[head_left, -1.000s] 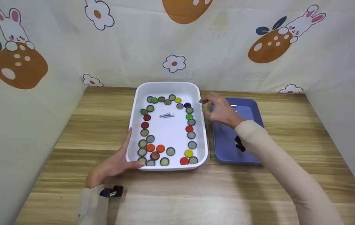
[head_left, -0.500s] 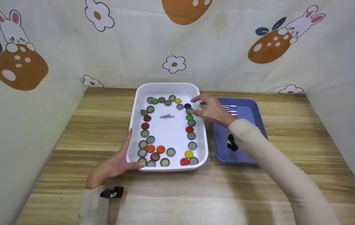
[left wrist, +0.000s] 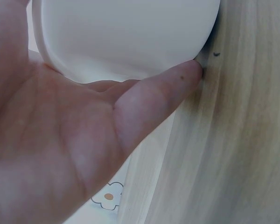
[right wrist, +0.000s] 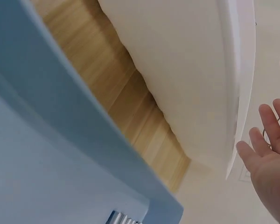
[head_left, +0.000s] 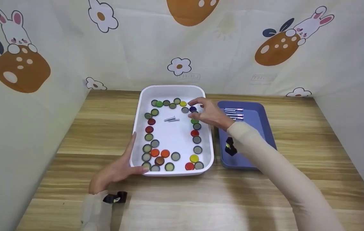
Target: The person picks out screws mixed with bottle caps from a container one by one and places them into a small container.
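Note:
My left hand (head_left: 118,170) holds the front left corner of a white tray (head_left: 174,172), its thumb over the rim and its fingers along the outer wall. In the left wrist view, the fingers touch the outside of the tray. My right hand (head_left: 212,113) reaches over the tray's right rim, thumb and fingertips apart, with nothing seen between them. Beneath its fingertips are a dark blue bottle cap (head_left: 193,109) and a green one (head_left: 195,121). Several thin silver screw-like pieces (head_left: 171,119) lie mid-tray, ringed by many bottle caps.
A blue tray (head_left: 239,160) stands to the right, partly under my right forearm. More thin silver pieces (head_left: 234,114), some pink at one end, lie in it. Both trays sit on a wooden table (head_left: 182,202) backed by a patterned cloth (head_left: 137,57).
My right hand has moved left from the gap beside the blue tray to above the white tray's right side, uncovering silver pieces in the blue tray. The left hand stays put.

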### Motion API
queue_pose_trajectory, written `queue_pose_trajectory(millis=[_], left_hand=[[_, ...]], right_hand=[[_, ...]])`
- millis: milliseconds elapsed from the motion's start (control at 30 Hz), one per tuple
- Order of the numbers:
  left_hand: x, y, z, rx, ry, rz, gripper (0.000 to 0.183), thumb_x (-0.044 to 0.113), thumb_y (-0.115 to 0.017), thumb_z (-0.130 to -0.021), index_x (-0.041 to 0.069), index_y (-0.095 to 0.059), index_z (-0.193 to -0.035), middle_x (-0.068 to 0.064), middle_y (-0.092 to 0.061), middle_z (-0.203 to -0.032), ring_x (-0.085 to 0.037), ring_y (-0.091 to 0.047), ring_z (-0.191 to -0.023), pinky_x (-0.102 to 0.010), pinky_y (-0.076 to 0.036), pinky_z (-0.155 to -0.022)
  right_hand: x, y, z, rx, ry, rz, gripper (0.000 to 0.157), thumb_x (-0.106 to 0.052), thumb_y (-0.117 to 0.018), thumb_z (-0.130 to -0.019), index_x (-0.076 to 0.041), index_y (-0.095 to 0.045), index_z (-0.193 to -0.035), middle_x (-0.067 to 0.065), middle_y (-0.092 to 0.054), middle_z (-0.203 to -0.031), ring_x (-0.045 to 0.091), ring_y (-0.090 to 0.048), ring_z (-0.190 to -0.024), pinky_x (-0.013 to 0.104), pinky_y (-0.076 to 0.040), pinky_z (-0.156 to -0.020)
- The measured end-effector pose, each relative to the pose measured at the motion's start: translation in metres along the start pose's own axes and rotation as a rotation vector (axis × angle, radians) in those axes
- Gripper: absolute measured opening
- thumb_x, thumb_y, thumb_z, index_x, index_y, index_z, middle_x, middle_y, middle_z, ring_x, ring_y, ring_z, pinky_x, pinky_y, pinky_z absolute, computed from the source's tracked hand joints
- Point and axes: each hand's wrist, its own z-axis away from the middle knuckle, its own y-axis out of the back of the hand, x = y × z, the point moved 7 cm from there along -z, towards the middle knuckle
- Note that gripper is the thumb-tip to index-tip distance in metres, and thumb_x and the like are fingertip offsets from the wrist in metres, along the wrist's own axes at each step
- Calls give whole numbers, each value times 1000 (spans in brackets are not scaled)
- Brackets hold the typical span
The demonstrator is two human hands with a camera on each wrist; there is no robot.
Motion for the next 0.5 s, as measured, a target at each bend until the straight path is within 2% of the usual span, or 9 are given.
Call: queue_pose_trajectory(millis=[267,500], left_hand=[[-3,-1,0,-4,20,20,122,27,-78,-86,34,21,-158,-16,-13,-167,-36,-38,-142,-59,-8,-125],[-2,-2,-2,0,-30,31,123,23,-78,-86,25,22,-158,-21,-20,-164,-34,-42,-134,-58,-10,-125]], right_hand=[[-6,-4,-3,-13,-11,-24,50,-35,-71,-89,-20,-60,-136,1,-56,-145,32,-40,-144,55,-32,-120],[-14,-11,-7,-68,39,-118,51,-26,-71,-89,-13,-59,-137,8,-58,-144,32,-47,-140,50,-39,-117]])
